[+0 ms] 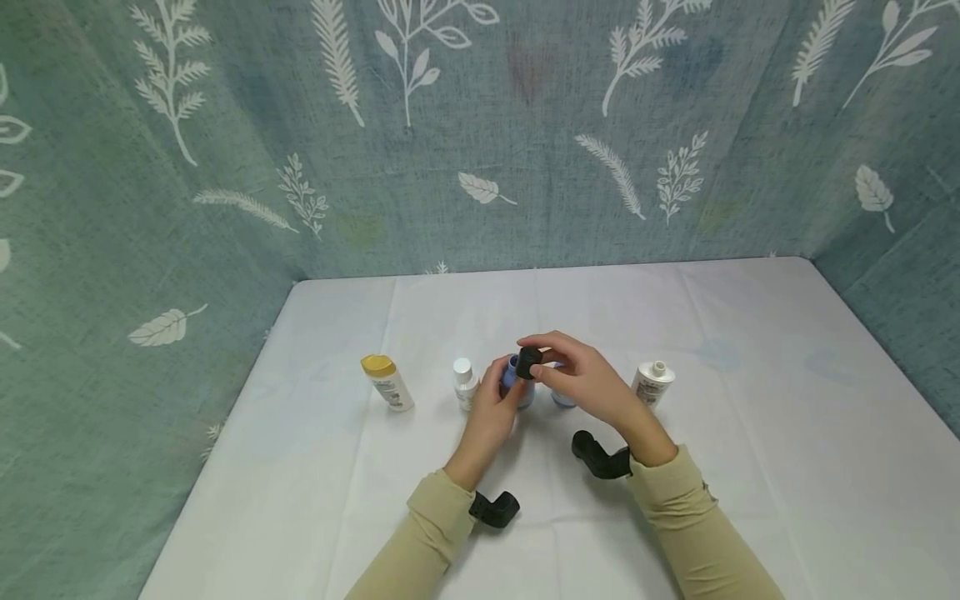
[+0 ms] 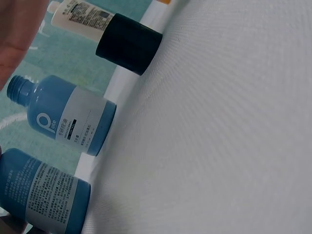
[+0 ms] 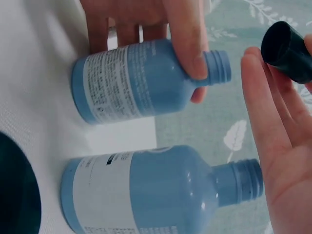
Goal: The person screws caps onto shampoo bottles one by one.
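Observation:
In the right wrist view, my left hand (image 3: 185, 34) grips a small blue bottle (image 3: 136, 83) around its shoulder and neck, the threaded mouth uncovered. My right hand (image 1: 588, 379) pinches a black screw cap (image 3: 285, 53) between thumb and fingers, apart from the bottle's mouth, with its hollow end showing. Beside the held bottle stands a second blue bottle (image 2: 73, 114), also uncapped, with a pale label. From the head view, the cap (image 1: 528, 362) is just above and to the right of the left hand (image 1: 491, 412), partly covering the held bottle.
Left of the hands stand a white bottle with a white cap (image 1: 462, 379) and a white bottle with a yellow cap (image 1: 386, 379). A white bottle with a dark base (image 2: 129, 44) stands to the right. A white cloth (image 1: 315, 417) covers the table; patterned green fabric (image 1: 525, 167) hangs behind.

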Motion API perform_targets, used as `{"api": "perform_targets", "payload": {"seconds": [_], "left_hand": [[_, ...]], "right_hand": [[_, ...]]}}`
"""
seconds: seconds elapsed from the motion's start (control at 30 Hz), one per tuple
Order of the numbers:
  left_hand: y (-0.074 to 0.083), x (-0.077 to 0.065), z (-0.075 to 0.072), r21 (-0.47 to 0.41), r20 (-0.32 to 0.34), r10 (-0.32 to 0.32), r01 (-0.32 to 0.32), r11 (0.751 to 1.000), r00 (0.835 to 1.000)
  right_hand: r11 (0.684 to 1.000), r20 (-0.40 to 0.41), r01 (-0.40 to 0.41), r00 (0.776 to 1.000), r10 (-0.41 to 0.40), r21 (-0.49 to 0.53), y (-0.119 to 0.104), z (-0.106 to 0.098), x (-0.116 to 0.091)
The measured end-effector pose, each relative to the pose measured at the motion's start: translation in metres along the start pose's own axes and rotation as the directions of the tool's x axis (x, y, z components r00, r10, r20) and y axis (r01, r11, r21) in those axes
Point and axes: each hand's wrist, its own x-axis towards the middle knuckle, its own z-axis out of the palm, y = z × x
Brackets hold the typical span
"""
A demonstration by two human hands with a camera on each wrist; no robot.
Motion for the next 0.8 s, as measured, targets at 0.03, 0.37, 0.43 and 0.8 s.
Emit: {"api": "perform_targets", "payload": {"seconds": [0.03, 0.37, 0.43, 0.8], "left_hand": [[-0.004, 0.001, 0.001, 0.010, -0.007, 0.002, -0.002, 1.000, 1.000], [-0.010, 0.004, 0.002, -0.001, -0.013, -0.021, 0.021, 1.000, 1.000], [-0.009, 0.004, 0.002, -0.001, -0.007, -0.029, 0.029, 1.000, 1.000], [0.028, -0.009, -0.005, -0.010, 0.007, -0.014, 0.014, 1.000, 1.000]], "right_hand": [[1.000, -0.014, -0.012, 1.000, 0.012, -0.001, 0.000, 0.000, 0.000], [1.000, -0.082, 0.015, 0.996, -0.017, -0.025, 0.015, -0.001, 0.001], [0.999, -0.102, 0.028, 0.994, -0.032, -0.041, 0.022, 0.001, 0.003], [0.973, -0.182, 0.057, 0.978, -0.099, -0.225, 0.016, 0.012, 0.005]]}}
